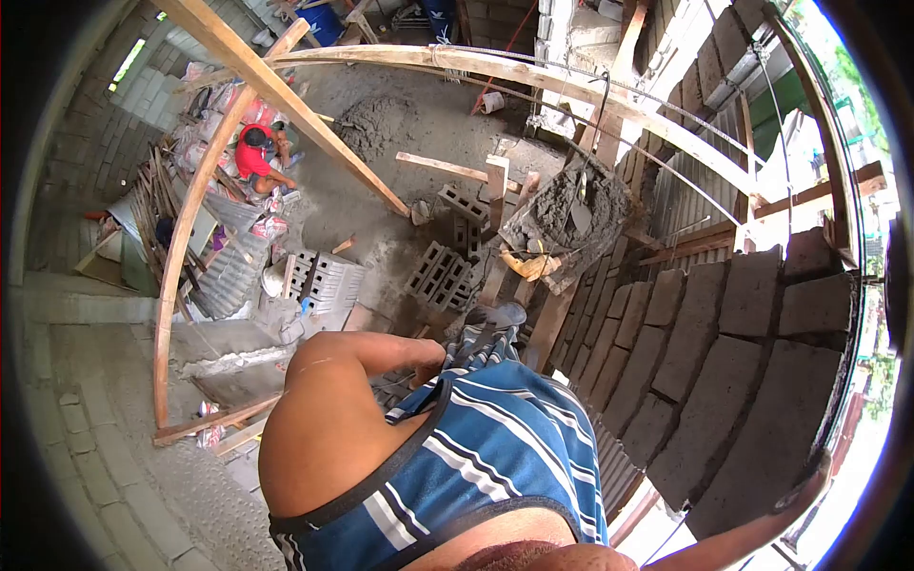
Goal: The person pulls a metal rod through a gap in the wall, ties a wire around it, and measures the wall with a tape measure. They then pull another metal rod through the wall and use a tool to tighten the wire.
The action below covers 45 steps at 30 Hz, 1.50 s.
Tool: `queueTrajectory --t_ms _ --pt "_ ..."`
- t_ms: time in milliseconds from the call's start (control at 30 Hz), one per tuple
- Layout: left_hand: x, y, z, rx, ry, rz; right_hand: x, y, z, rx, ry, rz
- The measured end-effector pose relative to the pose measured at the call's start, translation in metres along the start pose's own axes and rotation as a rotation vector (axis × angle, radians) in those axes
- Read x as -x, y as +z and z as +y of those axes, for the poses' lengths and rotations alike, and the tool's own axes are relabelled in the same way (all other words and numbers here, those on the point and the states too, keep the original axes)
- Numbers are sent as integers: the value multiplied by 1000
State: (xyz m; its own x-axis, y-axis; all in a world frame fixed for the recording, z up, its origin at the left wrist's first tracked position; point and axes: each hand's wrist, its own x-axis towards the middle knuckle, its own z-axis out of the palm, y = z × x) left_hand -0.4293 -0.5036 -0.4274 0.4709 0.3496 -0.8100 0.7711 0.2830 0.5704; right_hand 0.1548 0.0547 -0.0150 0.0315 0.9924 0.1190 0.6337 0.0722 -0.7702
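Note:
At the wearer's waist, my left hand [430,360] is beside the blue striped shirt [505,428]; its fingers are hidden. My right hand [807,483] reaches out to the far right and touches or nearly touches the outer edge of the grey block wall [719,409]; its finger shape is too unclear to read. Ahead of the body, wet mortar [609,202] is heaped on a board, with a trowel [580,215] lying in it. A yellowish glove or cloth [531,265] lies at the board's near edge.
Hollow blocks [440,276] and more stacked blocks [328,284] stand below. A person in red [253,157] crouches near sacks at upper left. Long timber beams [295,109] cross overhead. A mortar pile [376,126] lies on the floor. Metal rods run along the right.

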Motion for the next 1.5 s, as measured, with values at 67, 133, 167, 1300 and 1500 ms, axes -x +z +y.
queueTrajectory --t_ms 67,133,167,1300,1500 --pt "2 1 0 3 1 6 4 5 -1 -62 -79 31" --pt "3 3 2 4 0 11 0 1 7 -62 -147 15" --pt "4 3 2 -2 0 14 -4 -2 11 -63 -149 19" --pt "24 -79 -31 -32 30 40 44 34 -49 94 -15 131" --pt "21 -96 -37 -5 35 34 36 52 -65 133 41 148"
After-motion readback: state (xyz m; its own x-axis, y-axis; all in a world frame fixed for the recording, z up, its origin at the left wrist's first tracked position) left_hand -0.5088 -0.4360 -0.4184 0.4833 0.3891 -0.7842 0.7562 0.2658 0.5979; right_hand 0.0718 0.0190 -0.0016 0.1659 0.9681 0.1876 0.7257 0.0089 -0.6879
